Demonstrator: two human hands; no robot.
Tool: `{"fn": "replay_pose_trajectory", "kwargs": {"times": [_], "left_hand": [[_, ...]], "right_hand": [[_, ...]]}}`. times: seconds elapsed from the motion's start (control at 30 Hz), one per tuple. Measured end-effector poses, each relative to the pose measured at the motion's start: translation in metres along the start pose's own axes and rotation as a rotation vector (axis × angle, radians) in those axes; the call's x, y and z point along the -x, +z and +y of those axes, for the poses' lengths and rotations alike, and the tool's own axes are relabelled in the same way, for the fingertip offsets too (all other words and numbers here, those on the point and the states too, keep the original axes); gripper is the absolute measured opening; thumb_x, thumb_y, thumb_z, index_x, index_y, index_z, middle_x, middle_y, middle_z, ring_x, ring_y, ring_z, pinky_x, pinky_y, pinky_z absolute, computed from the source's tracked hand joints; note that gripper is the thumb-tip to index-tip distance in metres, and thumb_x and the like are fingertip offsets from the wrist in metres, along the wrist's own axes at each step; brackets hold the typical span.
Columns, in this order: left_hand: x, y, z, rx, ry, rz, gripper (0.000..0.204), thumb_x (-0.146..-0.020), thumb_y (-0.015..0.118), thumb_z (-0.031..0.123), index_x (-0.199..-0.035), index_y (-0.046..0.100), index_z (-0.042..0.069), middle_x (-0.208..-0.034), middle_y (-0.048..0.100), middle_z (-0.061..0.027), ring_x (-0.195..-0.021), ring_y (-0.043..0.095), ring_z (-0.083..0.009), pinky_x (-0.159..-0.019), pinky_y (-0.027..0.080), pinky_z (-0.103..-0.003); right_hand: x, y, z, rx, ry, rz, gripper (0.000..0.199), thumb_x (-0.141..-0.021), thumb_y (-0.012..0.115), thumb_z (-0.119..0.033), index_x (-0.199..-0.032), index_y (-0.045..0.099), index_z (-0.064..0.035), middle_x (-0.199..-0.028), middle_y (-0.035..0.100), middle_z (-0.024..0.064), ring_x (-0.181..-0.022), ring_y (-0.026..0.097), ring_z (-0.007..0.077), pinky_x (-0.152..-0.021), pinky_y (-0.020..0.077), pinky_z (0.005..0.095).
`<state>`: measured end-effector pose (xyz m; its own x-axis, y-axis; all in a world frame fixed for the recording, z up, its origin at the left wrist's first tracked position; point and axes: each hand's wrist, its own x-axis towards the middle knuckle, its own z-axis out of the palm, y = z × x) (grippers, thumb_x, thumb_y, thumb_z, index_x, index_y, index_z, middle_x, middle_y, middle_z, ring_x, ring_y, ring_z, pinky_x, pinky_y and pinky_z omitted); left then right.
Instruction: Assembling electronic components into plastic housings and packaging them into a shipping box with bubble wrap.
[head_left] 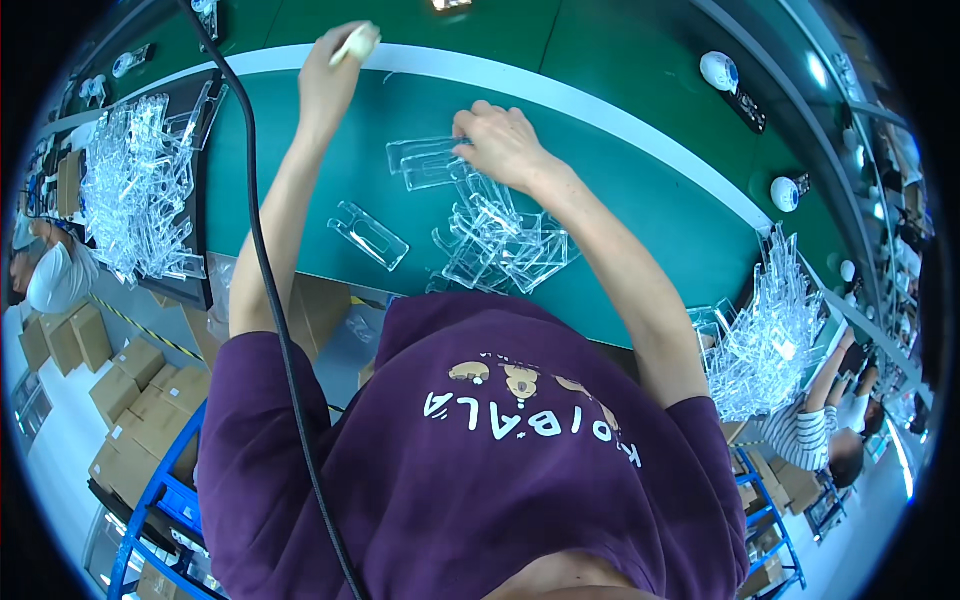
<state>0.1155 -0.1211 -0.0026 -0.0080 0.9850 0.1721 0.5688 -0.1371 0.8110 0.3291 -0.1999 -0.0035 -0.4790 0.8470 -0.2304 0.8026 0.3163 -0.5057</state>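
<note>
My left hand (328,80) is raised at the far side of the green mat, fingers closed around a small cream-coloured rounded thing (357,43) whose kind I cannot make out. To its right, my right hand (500,143) is bent over the edge of a clear plastic holder (425,160), thumb and fingers at its right end. Against that hand's near side lies a loose pile of similar clear plastic holders (505,245). One single clear holder (370,236) rests apart on the mat, between my forearms.
Heaped clear plastic parts fill a dark tray (208,230) at the left; another heap (765,335) stands at the right. A black cable (252,170) hangs across my left side. Beyond the white edge strip (560,95), white ball-shaped devices (718,70) sit on a green surface. People work on both sides.
</note>
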Motion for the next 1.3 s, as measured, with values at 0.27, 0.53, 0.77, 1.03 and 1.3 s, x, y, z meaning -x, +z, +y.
{"fn": "replay_pose_trajectory", "kwargs": {"times": [0.27, 0.53, 0.77, 1.03, 1.3], "left_hand": [[0.175, -0.029, -0.018, -0.559, 0.071, -0.099, 0.034, -0.082, 0.062, 0.024, -0.111, 0.056, 0.01, -0.114, 0.046, -0.0167, -0.108, 0.042, -0.0342, -0.09, 0.035, -0.042], [0.143, 0.053, 0.001, -0.529, 0.121, 0.157, 0.036, -0.081, 0.062, 0.029, -0.112, 0.056, 0.013, -0.116, 0.046, -0.016, -0.113, 0.039, -0.0327, -0.094, 0.028, -0.044], [0.103, 0.074, 0.031, -0.334, 0.209, 0.091, 0.039, -0.081, 0.062, 0.028, -0.113, 0.053, 0.007, -0.117, 0.044, -0.0182, -0.113, 0.039, -0.0333, -0.095, 0.03, -0.043], [-0.013, 0.169, 0.101, 0.239, 0.015, -0.324, 0.058, -0.085, 0.055, 0.026, -0.132, 0.033, 0.0, -0.11, 0.054, -0.0175, -0.084, 0.061, -0.0216, -0.069, 0.05, -0.03], [-0.067, 0.27, 0.149, 0.434, -0.398, -0.52, 0.063, -0.085, 0.052, 0.031, -0.125, 0.029, -0.012, -0.108, 0.051, -0.0233, -0.083, 0.063, -0.0261, -0.063, 0.056, -0.032]], "right_hand": [[0.048, -0.013, 0.052, -0.235, 0.246, 0.073, 0.013, -0.079, 0.055, -0.015, -0.088, 0.057, -0.0058, -0.08, 0.061, 0.0154, -0.081, 0.059, 0.0327, -0.073, 0.0457, 0.0431], [0.11, -0.026, 0.051, -0.078, 0.364, 0.348, 0.019, -0.082, 0.052, -0.015, -0.097, 0.058, -0.0056, -0.072, 0.061, 0.0156, -0.072, 0.06, 0.0322, -0.067, 0.0448, 0.0424], [0.16, -0.054, 0.056, -0.069, 0.461, 0.319, 0.023, -0.082, 0.051, -0.016, -0.1, 0.061, -0.0055, -0.072, 0.062, 0.0158, -0.069, 0.06, 0.0319, -0.066, 0.0467, 0.0403], [0.214, -0.091, 0.077, -0.483, 0.564, 0.149, 0.027, -0.081, 0.058, -0.027, -0.091, 0.064, -0.0027, -0.079, 0.064, 0.0147, -0.076, 0.063, 0.0254, -0.069, 0.0474, 0.0339], [0.216, -0.07, 0.136, -0.382, 0.577, -0.072, 0.034, -0.077, 0.064, -0.029, -0.086, 0.061, 0.0031, -0.079, 0.062, 0.0151, -0.08, 0.06, 0.0275, -0.07, 0.0461, 0.035]]}}
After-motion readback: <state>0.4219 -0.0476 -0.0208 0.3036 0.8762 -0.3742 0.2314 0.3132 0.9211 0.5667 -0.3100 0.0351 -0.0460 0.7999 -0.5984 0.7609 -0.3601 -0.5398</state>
